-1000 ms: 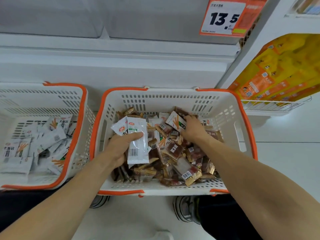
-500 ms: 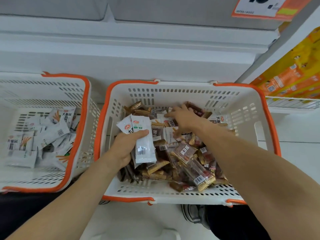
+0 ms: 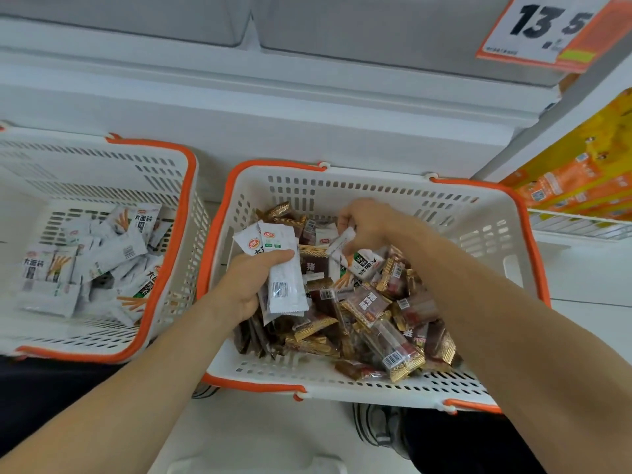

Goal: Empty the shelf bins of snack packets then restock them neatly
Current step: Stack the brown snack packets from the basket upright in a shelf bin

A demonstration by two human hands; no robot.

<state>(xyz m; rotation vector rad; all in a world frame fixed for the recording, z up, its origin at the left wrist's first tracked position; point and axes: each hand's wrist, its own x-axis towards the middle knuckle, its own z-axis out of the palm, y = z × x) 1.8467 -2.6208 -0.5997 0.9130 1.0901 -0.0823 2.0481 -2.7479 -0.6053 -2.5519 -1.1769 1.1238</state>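
The fingers point(image 3: 347, 222) of the right hand point(image 3: 371, 224) are curled and pinch one white packet point(image 3: 342, 244) by its far end, lifting it off the pile; its long axis runs from far right down to near left, the free end drooping toward the heap. The left hand point(image 3: 253, 282) grips a small stack of white packets point(image 3: 282, 268), thumb across the faces, long axes running near to far with the logo ends pointing far and the barcode end near. These packets look light, thin and limp, with slick film, so a pinch at a sealed end or a clamp across the middle should hold; a loose stack may fan or slide. Both hands work inside the right basket point(image 3: 506, 241), among brown and gold packets point(image 3: 369, 302) lying every way. The left basket point(image 3: 171, 234) holds more white packets, unsorted.
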